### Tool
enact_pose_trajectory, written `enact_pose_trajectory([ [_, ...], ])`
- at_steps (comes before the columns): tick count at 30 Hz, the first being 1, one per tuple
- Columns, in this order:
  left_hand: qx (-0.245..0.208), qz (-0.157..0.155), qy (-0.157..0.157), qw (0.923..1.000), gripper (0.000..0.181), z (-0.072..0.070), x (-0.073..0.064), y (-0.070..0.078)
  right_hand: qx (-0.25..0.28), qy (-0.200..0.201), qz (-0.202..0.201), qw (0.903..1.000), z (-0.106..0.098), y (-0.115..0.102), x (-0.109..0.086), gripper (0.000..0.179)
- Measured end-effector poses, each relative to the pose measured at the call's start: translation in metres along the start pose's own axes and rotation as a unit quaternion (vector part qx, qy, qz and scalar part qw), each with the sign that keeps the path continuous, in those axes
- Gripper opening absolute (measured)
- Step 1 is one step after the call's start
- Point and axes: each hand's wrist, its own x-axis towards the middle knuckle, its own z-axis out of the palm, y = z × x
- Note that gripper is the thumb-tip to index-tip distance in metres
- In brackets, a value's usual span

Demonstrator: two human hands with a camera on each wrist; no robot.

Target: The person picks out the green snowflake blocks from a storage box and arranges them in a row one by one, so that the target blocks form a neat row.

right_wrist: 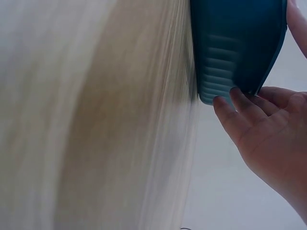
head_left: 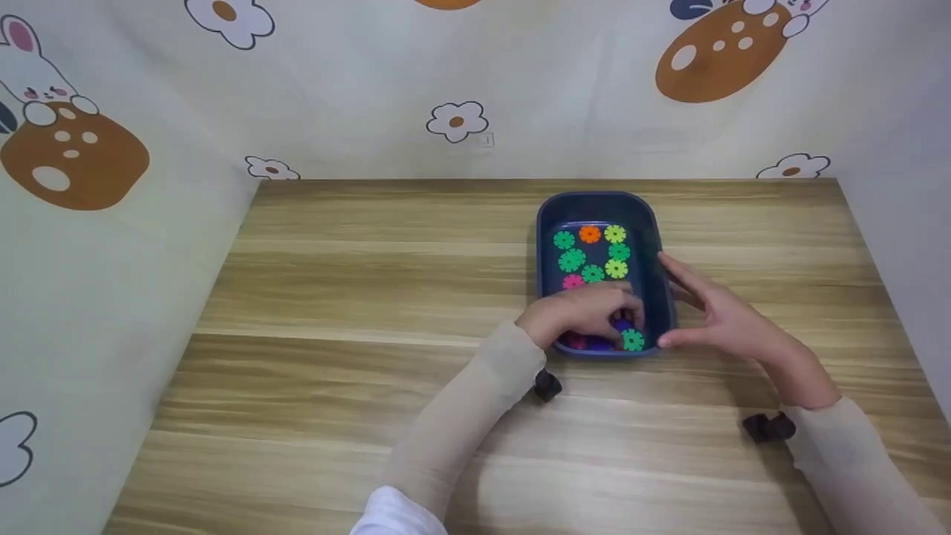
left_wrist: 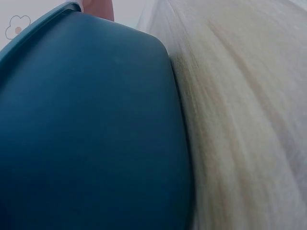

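Tray of dark blue plastic (head_left: 603,208), left hand (head_left: 591,306) in it and right hand (head_left: 732,319) at its side

The tray is a deep rectangle with rounded corners, standing right of centre on a pale tabletop with streaked wood grain (head_left: 334,290), its long sides running from near to far. On its floor lie small, flat, brightly coloured discs with notched edges, like little cogs: green discs (head_left: 571,260), yellow-green discs (head_left: 616,268) and an orange disc (head_left: 589,234) at the far end, and a pink disc (head_left: 572,281) just beyond the left hand.

The left hand reaches over the left wall, fingers bent down into the near half. Beneath them are a blue-violet piece (head_left: 622,325) and, in the near right corner, one more green disc (head_left: 632,340); whether the fingertips pinch either cannot be told. The right hand has thumb and fingers spread apart, touching the tray's right side. The left wrist view shows smooth outer plastic; the right shows shallow ridges.

The step in hand seems to be picking through or arranging discs while the other hand steadies the tray. The next move probably calls for a light fingertip pinch on one thin notched edge, without disturbing its neighbours.
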Motion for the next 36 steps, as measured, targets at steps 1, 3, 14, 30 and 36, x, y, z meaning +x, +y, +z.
enact_pose_trajectory([
  [1, 0.000, -0.002, -0.005, 1.0000, 0.031, 0.000, 0.000, 0.000, -0.002, -0.001, 0.003, 1.0000, 0.000, 0.000, 0.000, 0.108],
  [3, 0.001, -0.002, -0.010, 0.9999, 0.031, 0.000, 0.000, 0.000, -0.005, -0.001, 0.005, 1.0000, 0.000, -0.001, 0.000, 0.108],
  [14, -0.071, 0.014, 0.016, 0.9973, 0.011, -0.001, -0.001, -0.002, -0.009, 0.001, -0.002, 1.0000, 0.000, -0.003, 0.000, 0.107],
  [30, -0.224, 0.050, 0.105, 0.9677, 0.012, -0.009, -0.012, -0.004, -0.022, 0.005, 0.003, 0.9997, -0.001, -0.005, 0.001, 0.106],
  [36, -0.250, 0.031, 0.168, 0.9531, 0.015, -0.015, -0.021, -0.004, -0.030, 0.005, 0.010, 0.9995, -0.001, -0.006, 0.000, 0.106],
])
